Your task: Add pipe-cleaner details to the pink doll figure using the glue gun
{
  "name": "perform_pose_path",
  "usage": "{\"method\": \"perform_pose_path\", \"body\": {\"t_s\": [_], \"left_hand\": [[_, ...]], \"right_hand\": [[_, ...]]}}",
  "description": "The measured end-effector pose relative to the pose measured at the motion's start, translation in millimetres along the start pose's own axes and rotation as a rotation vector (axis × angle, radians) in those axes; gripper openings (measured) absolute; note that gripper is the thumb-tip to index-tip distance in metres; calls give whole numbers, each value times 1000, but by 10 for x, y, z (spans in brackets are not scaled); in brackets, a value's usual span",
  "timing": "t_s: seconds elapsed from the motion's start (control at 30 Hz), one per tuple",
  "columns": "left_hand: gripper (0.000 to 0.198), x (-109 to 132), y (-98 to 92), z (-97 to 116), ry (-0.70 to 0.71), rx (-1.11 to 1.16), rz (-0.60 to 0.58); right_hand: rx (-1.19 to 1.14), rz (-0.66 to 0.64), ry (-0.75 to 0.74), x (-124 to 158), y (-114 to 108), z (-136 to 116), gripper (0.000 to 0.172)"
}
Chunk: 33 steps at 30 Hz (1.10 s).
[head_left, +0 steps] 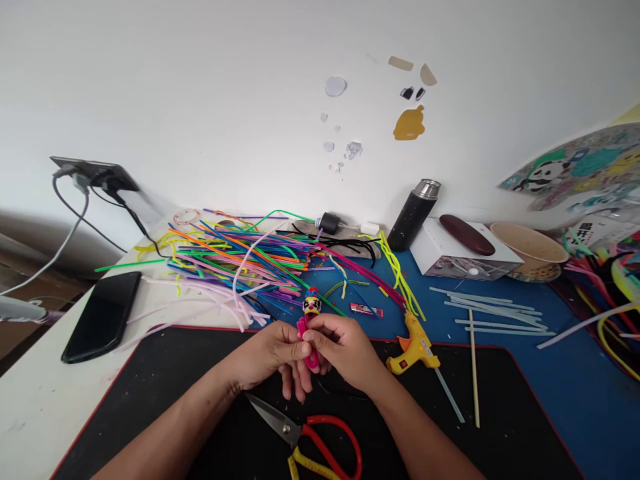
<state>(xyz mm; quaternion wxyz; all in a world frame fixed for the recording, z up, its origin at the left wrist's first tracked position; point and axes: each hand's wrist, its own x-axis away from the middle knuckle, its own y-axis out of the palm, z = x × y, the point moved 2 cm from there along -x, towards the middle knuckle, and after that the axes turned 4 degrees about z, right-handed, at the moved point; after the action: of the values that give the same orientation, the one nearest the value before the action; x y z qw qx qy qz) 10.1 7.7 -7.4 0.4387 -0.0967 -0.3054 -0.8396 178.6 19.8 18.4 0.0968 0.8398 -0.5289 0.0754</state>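
Observation:
Both my hands meet over the black mat [150,393] at the middle of the desk. My left hand [273,357] and my right hand [347,353] are closed together on a small pipe-cleaner figure [311,320]. The figure has a pink fuzzy body, a yellow and black face and a red and blue top that sticks up above my fingers. Its lower pink part shows between my hands. Red-handled scissors [320,437] lie on the mat just below my hands, blades pointing left.
A big heap of coloured pipe cleaners [235,263] lies behind my hands. A yellow glue gun [415,343], glue sticks [493,310] and a wooden skewer [473,367] are to the right. A phone [103,317] lies at left, a black flask [413,213] and white box [460,253] at the back.

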Motion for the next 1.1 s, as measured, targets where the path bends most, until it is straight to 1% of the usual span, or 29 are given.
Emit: {"method": "perform_pose_path", "body": {"t_s": [0.13, 0.2, 0.27, 0.33, 0.4, 0.43, 0.5, 0.6, 0.77, 0.87, 0.97, 1.1], "left_hand": [[57, 9, 17, -9, -17, 11, -32], [60, 4, 18, 7, -3, -20, -41], [62, 7, -5, 56, 42, -97, -31], [60, 27, -54, 144, 134, -198, 31], [56, 66, -121, 248, 242, -236, 185], [59, 86, -142, 288, 263, -246, 228], [60, 115, -149, 332, 253, -262, 231], [53, 119, -121, 337, 241, -274, 247], [44, 76, -66, 306, 279, -239, 294], [39, 72, -58, 311, 302, -206, 311], [40, 78, -55, 322, 289, -186, 303], [46, 80, -60, 330, 280, -175, 296]], "right_hand": [[-32, -58, 26, 0, 21, 19, 46], [-17, -51, 18, -9, 10, 29, 46], [5, -30, -1, -17, -8, 29, 46], [23, -14, -12, -20, -25, 22, 46], [44, -5, -11, -17, -37, 19, 44], [55, 0, -11, -13, -42, 21, 43], [81, 6, -16, -4, -46, 30, 40], [124, -6, -31, 8, -42, 44, 38], [208, 1, -44, 3, -39, 32, 38], [237, 3, -30, -7, -42, 32, 33], [249, -7, -27, -17, -45, 50, 29], [244, 2, -30, -22, -51, 76, 28]]}}
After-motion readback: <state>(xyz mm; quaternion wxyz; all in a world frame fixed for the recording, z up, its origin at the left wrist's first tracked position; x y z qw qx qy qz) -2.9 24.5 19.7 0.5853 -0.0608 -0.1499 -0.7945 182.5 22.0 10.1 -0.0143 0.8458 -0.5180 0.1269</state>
